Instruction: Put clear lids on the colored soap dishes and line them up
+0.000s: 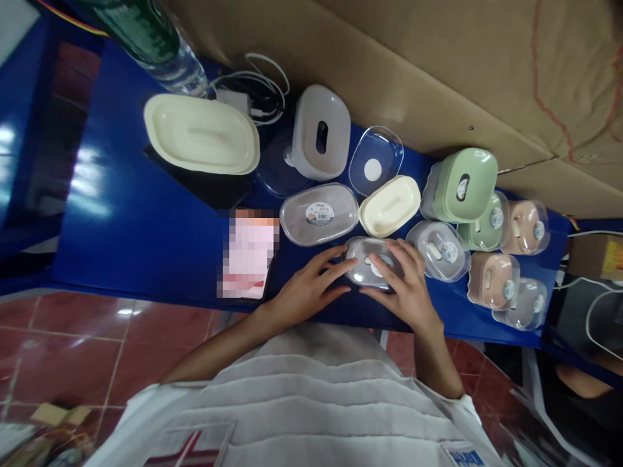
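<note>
A small grey container with a clear lid [374,277] rests near the front edge of the blue table. My left hand [316,282] touches its left side, fingers apart. From the right, my right hand [406,282] lies over the lid with its fingers spread, partly covering the round label. Just behind are a clear-lidded oval container [318,214] with a label and a small cream oval lid [390,206]. A similar grey container with a clear lid [439,251] stands right of my right hand.
Left are a phone [246,256], a large cream lid [202,135], and a water bottle [156,45] with a white cable nearby. Behind stand a grey container [322,133] and a clear lid [377,159]. Green [464,185] and pink [491,280] containers stand right; cardboard [413,71] borders the back.
</note>
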Demonstrator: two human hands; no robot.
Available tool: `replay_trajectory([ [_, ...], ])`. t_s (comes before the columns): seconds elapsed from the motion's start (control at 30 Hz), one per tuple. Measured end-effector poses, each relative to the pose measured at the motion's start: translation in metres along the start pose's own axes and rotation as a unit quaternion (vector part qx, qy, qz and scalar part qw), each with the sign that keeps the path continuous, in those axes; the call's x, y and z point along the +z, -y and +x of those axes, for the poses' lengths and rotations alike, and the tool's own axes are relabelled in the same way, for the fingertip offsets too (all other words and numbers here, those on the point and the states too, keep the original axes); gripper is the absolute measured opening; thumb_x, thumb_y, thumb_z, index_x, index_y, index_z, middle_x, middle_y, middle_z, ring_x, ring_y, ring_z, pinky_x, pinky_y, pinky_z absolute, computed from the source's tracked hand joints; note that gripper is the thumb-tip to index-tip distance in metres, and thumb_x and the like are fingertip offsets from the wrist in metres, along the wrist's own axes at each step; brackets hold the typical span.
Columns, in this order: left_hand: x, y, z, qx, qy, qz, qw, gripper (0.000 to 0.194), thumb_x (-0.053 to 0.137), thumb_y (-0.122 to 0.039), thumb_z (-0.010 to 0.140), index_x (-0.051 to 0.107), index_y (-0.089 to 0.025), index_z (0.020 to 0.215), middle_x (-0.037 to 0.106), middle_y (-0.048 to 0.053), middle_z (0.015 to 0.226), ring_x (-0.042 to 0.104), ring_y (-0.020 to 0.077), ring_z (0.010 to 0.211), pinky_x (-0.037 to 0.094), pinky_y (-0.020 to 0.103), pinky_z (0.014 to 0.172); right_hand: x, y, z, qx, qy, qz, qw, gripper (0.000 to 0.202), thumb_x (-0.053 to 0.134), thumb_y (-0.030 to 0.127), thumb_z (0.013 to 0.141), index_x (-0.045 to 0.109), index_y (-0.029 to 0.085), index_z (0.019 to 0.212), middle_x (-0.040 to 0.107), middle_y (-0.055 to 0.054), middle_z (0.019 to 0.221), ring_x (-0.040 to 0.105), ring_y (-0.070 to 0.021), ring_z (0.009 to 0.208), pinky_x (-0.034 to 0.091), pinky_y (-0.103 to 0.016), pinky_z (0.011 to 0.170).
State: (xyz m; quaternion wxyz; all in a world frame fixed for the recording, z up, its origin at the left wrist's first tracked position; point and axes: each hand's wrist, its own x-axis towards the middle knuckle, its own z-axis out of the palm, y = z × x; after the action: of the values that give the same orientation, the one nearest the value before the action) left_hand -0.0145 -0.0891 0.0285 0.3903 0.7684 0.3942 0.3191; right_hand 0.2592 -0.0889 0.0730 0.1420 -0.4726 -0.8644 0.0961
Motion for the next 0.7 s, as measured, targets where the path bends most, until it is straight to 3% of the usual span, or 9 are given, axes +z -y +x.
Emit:
replay_trajectory([
  [0.1, 0.000, -0.002, 0.001, -0.004, 0.009, 0.008, 1.000, 0.069, 0.074, -0.024, 0.103, 0.045, -0.034, 0.164, 0.054, 0.015, 0.162, 0.076, 0.0243, 0.120, 0.068, 0.046, 0.105, -0.008, -0.008, 0.003, -0.007, 0.033, 0.017, 0.999, 0.081, 0.080, 0.048, 0.097, 0.042, 0.038, 0.169, 0.053, -0.012, 0.162, 0.043, -0.0388, 0.157, 0.047, -0.064, 0.124],
  [0.3, 0.003, 0.000, 0.001, 0.000, 0.001, 0.026, 1.000, 0.069, 0.074, -0.021, 0.102, 0.046, -0.033, 0.164, 0.056, 0.015, 0.160, 0.071, 0.0273, 0.131, 0.064, 0.048, 0.112, -0.007, -0.018, 0.007, -0.040, 0.058, -0.046, 0.996, 0.079, 0.080, 0.065, 0.092, 0.053, 0.039, 0.162, 0.057, -0.012, 0.160, 0.055, -0.0390, 0.143, 0.051, -0.062, 0.116],
  [0.47, 0.003, 0.001, 0.001, 0.000, -0.014, 0.026, 1.000, 0.059, 0.071, -0.020, 0.104, 0.051, -0.032, 0.158, 0.060, 0.014, 0.153, 0.070, 0.0277, 0.135, 0.065, 0.045, 0.109, 0.004, -0.015, 0.008, -0.052, 0.059, -0.019, 0.997, 0.077, 0.079, 0.052, 0.096, 0.049, 0.033, 0.164, 0.055, -0.016, 0.160, 0.051, -0.0391, 0.150, 0.052, -0.060, 0.118],
  [0.6, 0.002, 0.001, 0.001, 0.001, -0.031, 0.013, 0.999, 0.066, 0.071, -0.024, 0.104, 0.042, -0.028, 0.164, 0.061, 0.016, 0.153, 0.066, 0.0301, 0.140, 0.063, 0.048, 0.112, 0.008, 0.003, -0.002, -0.016, -0.055, -0.006, 0.998, 0.087, 0.080, 0.051, 0.095, 0.040, 0.028, 0.168, 0.058, -0.019, 0.154, 0.061, -0.0391, 0.141, 0.058, -0.059, 0.113],
  [0.7, 0.001, 0.001, 0.000, -0.021, -0.043, -0.021, 0.999, 0.071, 0.070, -0.028, 0.105, 0.035, -0.027, 0.167, 0.060, 0.017, 0.154, 0.072, 0.0268, 0.127, 0.067, 0.045, 0.105, -0.009, 0.009, -0.016, 0.049, -0.150, -0.018, 0.987, 0.091, 0.079, 0.060, 0.093, 0.040, 0.026, 0.168, 0.060, -0.021, 0.150, 0.065, -0.0429, 0.135, 0.061, -0.064, 0.106],
])
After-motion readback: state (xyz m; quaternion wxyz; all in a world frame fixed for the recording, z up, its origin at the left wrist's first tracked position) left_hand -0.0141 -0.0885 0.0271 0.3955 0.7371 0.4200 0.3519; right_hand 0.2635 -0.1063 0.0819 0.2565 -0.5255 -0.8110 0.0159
